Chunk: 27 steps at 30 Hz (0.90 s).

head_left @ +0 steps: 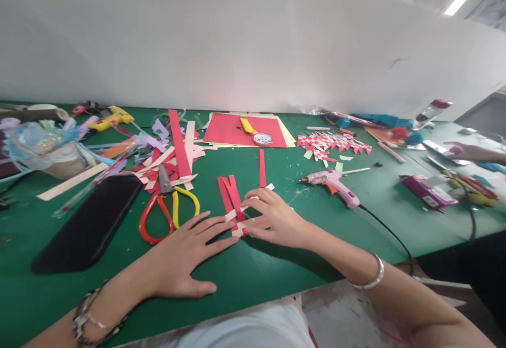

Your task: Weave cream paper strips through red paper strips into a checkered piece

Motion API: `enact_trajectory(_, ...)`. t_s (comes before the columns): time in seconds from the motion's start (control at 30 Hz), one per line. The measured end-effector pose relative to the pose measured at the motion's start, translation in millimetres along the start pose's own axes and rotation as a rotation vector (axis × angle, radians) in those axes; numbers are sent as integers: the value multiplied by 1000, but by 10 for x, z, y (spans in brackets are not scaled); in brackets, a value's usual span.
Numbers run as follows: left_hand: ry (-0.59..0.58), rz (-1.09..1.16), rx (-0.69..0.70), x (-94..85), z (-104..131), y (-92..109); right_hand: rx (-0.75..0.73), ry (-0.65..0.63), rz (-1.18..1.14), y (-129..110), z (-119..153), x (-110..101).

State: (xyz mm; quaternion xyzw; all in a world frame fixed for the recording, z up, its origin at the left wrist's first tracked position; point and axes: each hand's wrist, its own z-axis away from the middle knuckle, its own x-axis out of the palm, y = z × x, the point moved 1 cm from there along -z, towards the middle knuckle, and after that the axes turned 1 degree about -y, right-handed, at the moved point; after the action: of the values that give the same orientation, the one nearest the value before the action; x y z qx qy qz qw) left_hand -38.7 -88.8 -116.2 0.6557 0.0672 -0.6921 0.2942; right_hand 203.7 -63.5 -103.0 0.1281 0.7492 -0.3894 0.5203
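Red and cream paper strips are woven together into a small piece on the green table, with loose red ends pointing away from me. My left hand lies flat with its fingers spread, the fingertips touching the left edge of the weave. From the right, my right hand reaches over the piece, its fingers bent around a cream paper strip that crosses the red ones. Part of that strip is hidden under the fingers. A single red strip lies just beyond my right hand.
Scissors and a black case lie left, near a heap of cut strips. Red paper sheets carry a yellow cutter. A pink glue gun with its cord lies right. Another person's hand is far right.
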Motion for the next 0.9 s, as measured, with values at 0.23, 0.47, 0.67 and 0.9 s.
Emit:
enact_trajectory(0.23, 3, -4, -13, -14, 0, -6, -49, -165, 79, 26, -81, 11)
enact_trajectory(0.47, -27, 4, -70, 13, -2, -13, 106, -34, 180, 162, -86, 33)
enact_trajectory(0.67, -40, 0, -66, 10, -14, -12, 178, -64, 277, 169, -165, 51)
enact_trajectory(0.9, 10, -5, -31, 24, -9, -31, 255, -77, 218, 145, -202, -7)
